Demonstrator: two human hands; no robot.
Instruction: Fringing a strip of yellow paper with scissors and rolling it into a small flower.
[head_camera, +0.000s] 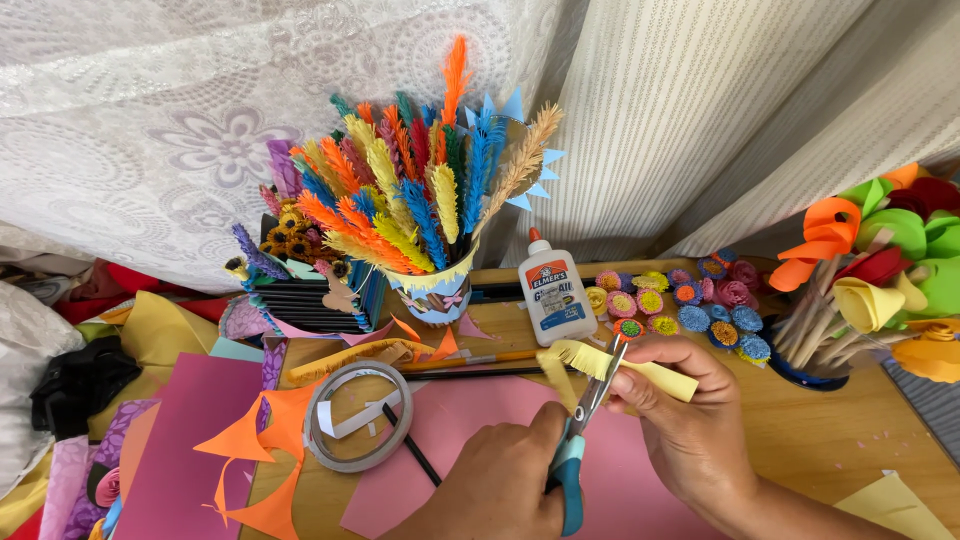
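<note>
The wooden table (830, 440) carries the work, with a large pink paper sheet (470, 420) lying flat under both hands. Behind it stands a cup of coloured paper fronds (420, 200), a white glue bottle (556, 290) just beside the cup, and a cluster of small rolled paper flowers (690, 300) near the back edge. A roll of tape (355, 415) lies to the left, touching orange paper scraps (255, 440).

The left hand (500, 480) is closed around the handles of the scissors (580, 440), blades pointing up and away, partly open around the strip. The right hand (690, 410) pinches a yellow paper strip (610, 365), thumb above and fingers beneath, holding it above the pink sheet.

Handling, as judged: the strip is light, thin and limp (the fringed end already droops). It will likely bend or tear if gripped at the cut fringe; the uncut band close to the blades is the sound place to hold.

Clearance: open table lies to the right of the right hand. The left side is crowded by tape and scraps, and the glue bottle stands near the blade tips.
</note>
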